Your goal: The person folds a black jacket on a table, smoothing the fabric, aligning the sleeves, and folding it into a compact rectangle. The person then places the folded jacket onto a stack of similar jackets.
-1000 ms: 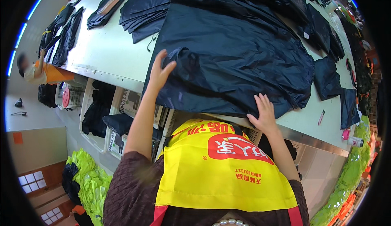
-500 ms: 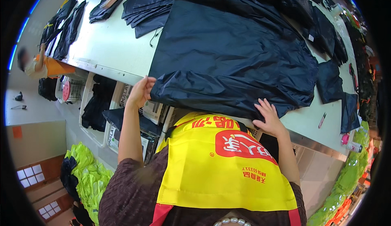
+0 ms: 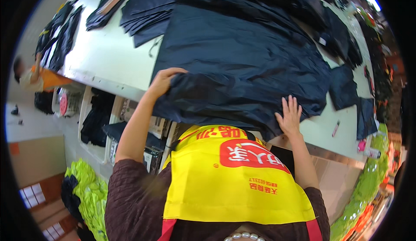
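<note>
A large dark navy fabric piece (image 3: 242,54) lies spread over the white cutting table (image 3: 108,63), its near edge hanging over the table's front. My left hand (image 3: 164,79) grips the near left edge of this fabric and folds a flap of it upward. Flat on the fabric's near right corner lies my right hand (image 3: 289,116), fingers spread, pressing it down. A yellow apron (image 3: 234,176) covers my chest below.
Stacks of dark cut pieces (image 3: 147,11) lie at the table's far left and along the right side (image 3: 346,80). Shelves with dark cloth (image 3: 95,115) sit under the table. Neon yellow-green fabric (image 3: 86,189) is piled on the floor at left. A person in orange (image 3: 34,78) stands far left.
My left hand dropped from the fabric top to its near left edge, took hold and lifted a flap back onto the table. My right hand stayed pressed on the near right corner.
</note>
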Tool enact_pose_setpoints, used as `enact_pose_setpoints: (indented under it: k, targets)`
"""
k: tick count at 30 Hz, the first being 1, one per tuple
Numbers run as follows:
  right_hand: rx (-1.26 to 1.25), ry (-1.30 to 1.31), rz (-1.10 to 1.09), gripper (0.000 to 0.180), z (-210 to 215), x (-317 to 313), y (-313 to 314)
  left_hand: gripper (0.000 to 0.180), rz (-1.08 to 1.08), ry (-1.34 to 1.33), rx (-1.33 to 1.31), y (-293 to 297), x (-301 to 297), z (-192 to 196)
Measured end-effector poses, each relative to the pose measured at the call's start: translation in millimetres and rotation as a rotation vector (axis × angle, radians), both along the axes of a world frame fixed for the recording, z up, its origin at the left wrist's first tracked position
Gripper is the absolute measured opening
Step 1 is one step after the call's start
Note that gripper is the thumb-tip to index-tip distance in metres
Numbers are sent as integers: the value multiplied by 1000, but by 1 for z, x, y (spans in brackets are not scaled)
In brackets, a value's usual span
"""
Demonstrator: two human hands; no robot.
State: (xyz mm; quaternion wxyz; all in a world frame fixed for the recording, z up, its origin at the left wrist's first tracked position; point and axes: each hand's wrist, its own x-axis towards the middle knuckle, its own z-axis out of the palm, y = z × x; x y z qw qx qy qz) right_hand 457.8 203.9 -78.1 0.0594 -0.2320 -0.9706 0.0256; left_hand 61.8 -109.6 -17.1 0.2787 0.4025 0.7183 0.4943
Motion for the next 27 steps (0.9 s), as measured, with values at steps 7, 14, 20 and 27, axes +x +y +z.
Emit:
enact_pose_setpoints:
  k: [7,14,20,27]
  targets:
    - [-51,1,-30,67,15,-5,-7,20,363,425,-132,-26,-13,-2]
    - [-181,794,-495,22,48,38,102,20,485,83,-358,-54,-22,-4]
    - [-1652,968,-959,39,17,48,199,48,475,130,-436,-18,24,-21]
    - [-1557,1026,-764,51,98,-23,164,58,556,725,-461,-17,39,-72]
